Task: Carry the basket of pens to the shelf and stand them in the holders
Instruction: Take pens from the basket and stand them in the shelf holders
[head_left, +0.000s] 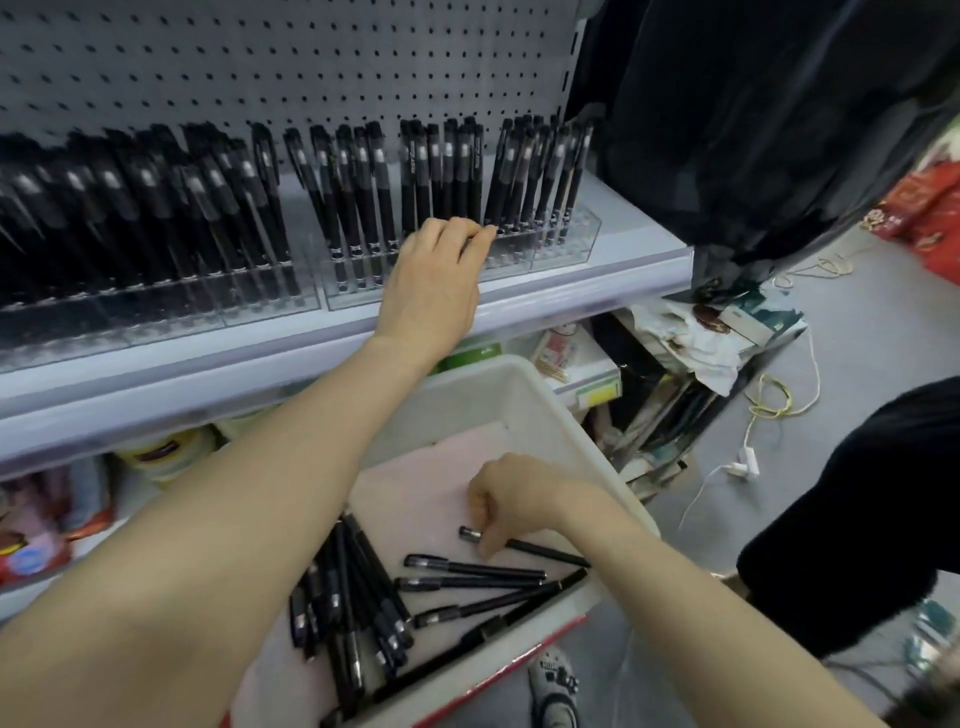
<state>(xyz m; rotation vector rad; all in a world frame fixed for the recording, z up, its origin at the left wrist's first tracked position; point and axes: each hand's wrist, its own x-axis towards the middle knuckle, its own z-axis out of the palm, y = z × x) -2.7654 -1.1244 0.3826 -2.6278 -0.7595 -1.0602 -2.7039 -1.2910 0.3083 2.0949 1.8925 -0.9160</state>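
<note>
Pens (358, 587) lie loose in white basket (467, 405), lower centre. Right hand (506, 493) pinches uppermost pen (550, 553) near its cap; lift it clear of the others. Left hand (436, 265) curls at clear holder (566, 244) on shelf (571, 291), mid-frame; its grip is hidden. Seat each pen upright in a free slot.

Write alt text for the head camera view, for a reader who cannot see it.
A person's left hand reaches among black pens standing in clear holders on a shop shelf, while the right hand grips one pen in a white basket where more loose pens lie.
</note>
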